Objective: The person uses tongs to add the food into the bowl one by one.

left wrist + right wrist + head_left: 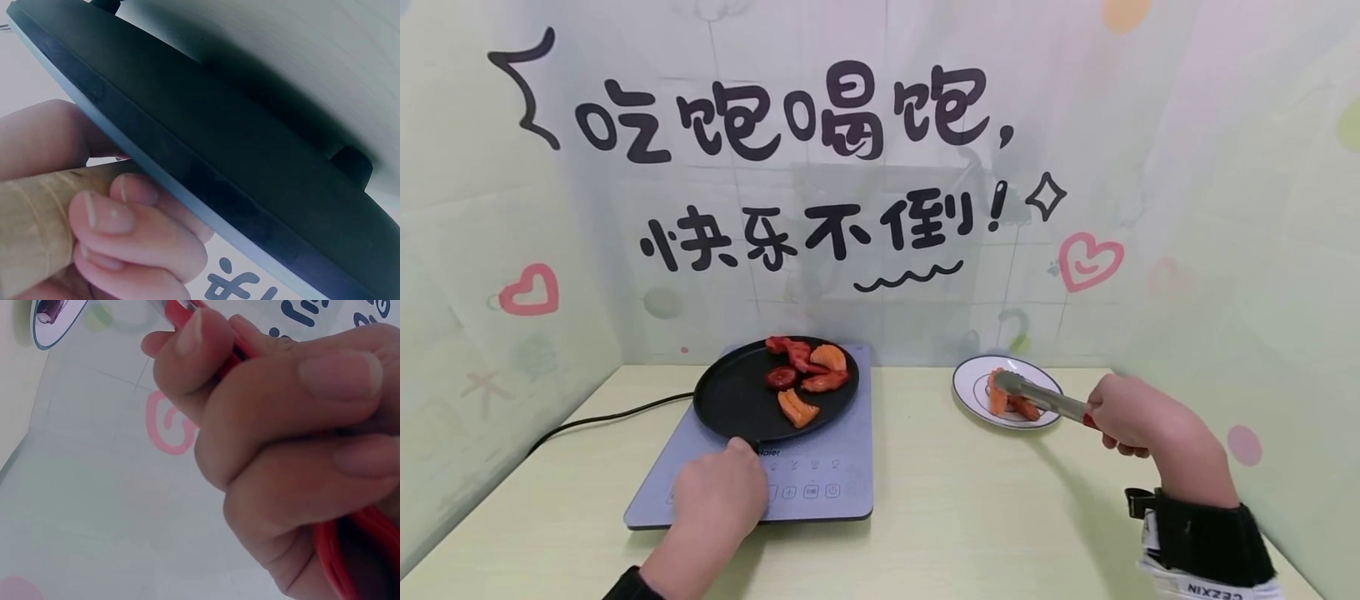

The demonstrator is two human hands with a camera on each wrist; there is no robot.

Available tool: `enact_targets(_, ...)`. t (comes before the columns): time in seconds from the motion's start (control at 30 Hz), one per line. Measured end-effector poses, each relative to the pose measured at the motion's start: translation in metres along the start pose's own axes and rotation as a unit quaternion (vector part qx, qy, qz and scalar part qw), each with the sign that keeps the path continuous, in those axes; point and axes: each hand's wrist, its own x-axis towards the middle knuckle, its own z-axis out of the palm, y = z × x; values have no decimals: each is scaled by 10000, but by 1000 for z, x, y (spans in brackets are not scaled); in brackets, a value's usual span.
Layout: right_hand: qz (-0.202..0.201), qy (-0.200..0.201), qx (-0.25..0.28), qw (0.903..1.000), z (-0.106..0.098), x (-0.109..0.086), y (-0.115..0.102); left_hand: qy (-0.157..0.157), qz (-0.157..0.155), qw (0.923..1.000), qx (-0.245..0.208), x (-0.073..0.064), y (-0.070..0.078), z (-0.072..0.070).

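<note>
The left hand [718, 487] has its fingers curled round the wooden handle [37, 225] of a black frying pan [733, 396], which sits on a hotplate [853, 462] on the desk [940, 508]. Two orange food pieces [797, 409], some red pieces [825, 382] and a round dark-red slice [781, 378] lie in the pan, mostly in its right half. The right hand [1142, 421] has its fingers wrapped round the red-handled tongs [1052, 401]. The tongs' tips are at the orange food [997, 400] on a white plate [970, 402], right of the hotplate; whether they pinch a piece, I cannot tell. A black cord [617, 415] runs left from near the pan.
</note>
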Motion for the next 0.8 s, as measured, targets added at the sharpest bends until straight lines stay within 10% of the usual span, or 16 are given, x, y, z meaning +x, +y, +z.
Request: enact_targets(0.8, -305, 10, 113, 9995, -7, -5, 8, 91, 12, 9999, -117, 0, -1, 3)
